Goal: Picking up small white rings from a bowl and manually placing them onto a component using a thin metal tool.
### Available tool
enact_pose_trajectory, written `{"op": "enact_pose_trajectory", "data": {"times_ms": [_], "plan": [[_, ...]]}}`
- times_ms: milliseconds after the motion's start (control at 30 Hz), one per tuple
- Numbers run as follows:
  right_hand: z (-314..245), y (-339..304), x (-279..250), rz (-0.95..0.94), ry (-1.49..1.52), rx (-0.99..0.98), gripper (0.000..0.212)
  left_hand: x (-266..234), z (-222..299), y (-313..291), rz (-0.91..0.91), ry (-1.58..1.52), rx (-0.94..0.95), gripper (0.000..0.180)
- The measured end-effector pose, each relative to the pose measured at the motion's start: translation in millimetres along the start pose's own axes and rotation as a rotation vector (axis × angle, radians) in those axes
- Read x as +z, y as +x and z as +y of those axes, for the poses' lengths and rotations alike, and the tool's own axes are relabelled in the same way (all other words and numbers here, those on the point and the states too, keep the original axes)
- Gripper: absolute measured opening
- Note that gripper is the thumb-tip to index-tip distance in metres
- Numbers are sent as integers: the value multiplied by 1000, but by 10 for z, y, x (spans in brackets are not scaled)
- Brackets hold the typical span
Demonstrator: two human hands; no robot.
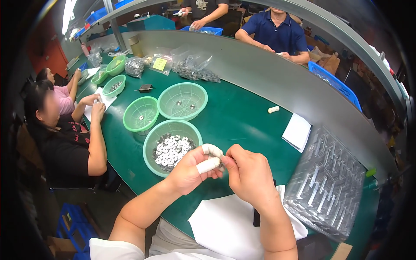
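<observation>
Left hand (190,173), right hand (253,173) pinched closed beside round pale-green plastic basket (173,128); can't tell on what. Finger slip could drop it.

left hand (193,171), white finger covers (209,165) on, meets the right hand (253,175) over the green table (247,125), can't really tell what's between them. pale green basket (172,126) of silvery discs (171,151) sits left, clear plastic trays (327,182) right.

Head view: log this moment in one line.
left hand: meets right hand | grip: unclear | finger wraps: white | nearest green basket: silver discs
</observation>
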State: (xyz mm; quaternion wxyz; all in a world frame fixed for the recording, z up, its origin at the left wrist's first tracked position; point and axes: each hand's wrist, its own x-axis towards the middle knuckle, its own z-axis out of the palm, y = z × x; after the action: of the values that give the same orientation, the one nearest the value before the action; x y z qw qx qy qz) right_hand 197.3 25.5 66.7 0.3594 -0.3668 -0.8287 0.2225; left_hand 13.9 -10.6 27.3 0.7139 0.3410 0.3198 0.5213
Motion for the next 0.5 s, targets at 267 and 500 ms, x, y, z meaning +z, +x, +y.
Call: {"op": "enact_pose_trajectory", "data": {"times_ms": [267, 500], "plan": [[47, 45, -184, 203, 111, 95, 21, -593, 452, 424, 382, 662, 438, 38], [43, 27, -220, 124, 67, 64, 22, -940, 779, 443, 441, 996, 261, 55]]}}
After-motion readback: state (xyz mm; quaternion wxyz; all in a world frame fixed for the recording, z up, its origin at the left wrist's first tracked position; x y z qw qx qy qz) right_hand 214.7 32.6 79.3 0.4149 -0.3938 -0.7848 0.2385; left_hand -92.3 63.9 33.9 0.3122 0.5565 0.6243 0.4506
